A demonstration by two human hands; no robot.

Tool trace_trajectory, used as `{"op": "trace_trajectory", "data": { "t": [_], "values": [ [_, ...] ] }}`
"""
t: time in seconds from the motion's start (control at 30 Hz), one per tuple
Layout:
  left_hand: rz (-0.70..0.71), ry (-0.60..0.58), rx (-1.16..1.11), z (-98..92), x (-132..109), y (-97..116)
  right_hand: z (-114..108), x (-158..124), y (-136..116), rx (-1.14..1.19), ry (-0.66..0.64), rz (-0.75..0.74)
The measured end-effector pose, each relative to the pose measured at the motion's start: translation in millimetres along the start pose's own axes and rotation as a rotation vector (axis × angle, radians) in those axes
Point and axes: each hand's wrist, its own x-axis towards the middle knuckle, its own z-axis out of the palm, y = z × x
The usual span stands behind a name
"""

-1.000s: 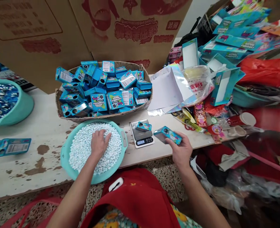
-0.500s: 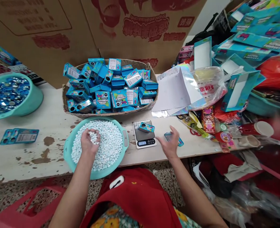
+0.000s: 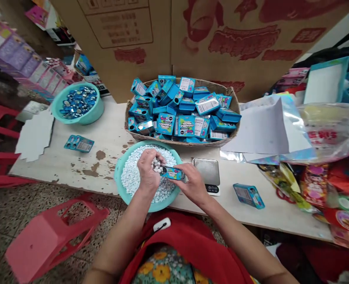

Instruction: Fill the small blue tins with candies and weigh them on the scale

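Over the turquoise basin [image 3: 178,156] of small white candies [image 3: 131,173], my left hand [image 3: 147,169] is cupped around some of those candies [image 3: 157,165]. My right hand [image 3: 193,183] pinches a small blue candy box [image 3: 172,173] by its right end. The box lies sideways, its left end against the candies in my left hand. Whether any are going in cannot be seen. Right of the basin is a small digital scale [image 3: 206,171] with a bare metal plate. Further right, another blue box [image 3: 249,195] lies on the table [image 3: 230,213].
A cardboard tray [image 3: 180,142] heaped with blue boxes stands behind the basin. To the left are a second turquoise tub [image 3: 82,118] with shiny blue pieces and some flat blue packs [image 3: 79,143]. Silvery sheets [image 3: 263,130] and wrappers lie right. A red stool [image 3: 53,236] stands below.
My right hand has taken the blue box off the scale and brought it left to my left hand above the basin. The view has swung left.
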Motion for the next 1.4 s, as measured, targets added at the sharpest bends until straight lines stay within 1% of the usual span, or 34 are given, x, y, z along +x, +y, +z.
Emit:
{"op": "trace_trajectory", "data": {
  "t": [0.07,0.17,0.3,0.53,0.7,0.77,0.87,0.93,1.0,1.07,1.1,1.17,1.23,1.3,1.33,1.37,1.4],
  "values": [
    [0.073,0.021,0.058,-3.1,0,-3,10,4,-2,0.001,-0.01,0.001],
    [0.106,0.061,0.099,-8.2,2,-5,16,7,-2,0.002,-0.01,0.004],
    [0.114,0.085,0.127,-7.1,5,-8,15,9,-1,-0.01,-0.007,0.025],
    [0.209,0.08,0.19,0.8,8,-14,14,11,0,-0.005,0.015,0.051],
    [0.191,0.079,0.211,4.6,13,-17,8,15,1,-0.017,0.007,0.079],
    [0.199,0.094,0.268,3.0,13,-21,6,16,2,-0.031,0.008,0.094],
    [0.272,0.103,0.461,-2.9,7,-29,6,16,4,-0.063,0.01,0.121],
    [0.326,0.045,0.622,-7.1,1,-33,8,17,4,-0.092,-0.001,0.133],
    [0.373,-0.075,0.805,-9.6,-2,-36,10,17,2,-0.125,-0.024,0.143],
    [0.41,-0.177,0.966,-10.2,-1,-36,12,17,0,-0.143,-0.051,0.139],
    [0.416,-0.188,1.019,-10.3,2,-36,12,17,-1,-0.138,-0.063,0.134],
    [0.379,-0.134,1.003,-12.0,12,-33,10,15,-1,-0.097,-0.068,0.123],
    [0.264,-0.038,0.856,-18.5,24,-30,4,11,1,-0.028,-0.047,0.117],
    [0.14,0.042,0.735,-31.5,32,-28,-6,3,4,0.058,-0.009,0.111],
    [0.093,0.053,0.753,-40.1,33,-27,-12,-2,6,0.103,0.013,0.111],
    [0.064,0.032,0.841,-49.4,33,-27,-19,-8,8,0.142,0.041,0.12],
    [0.062,-0.015,0.982,-58.5,32,-27,-27,-16,12,0.166,0.079,0.141]
  ]
}}
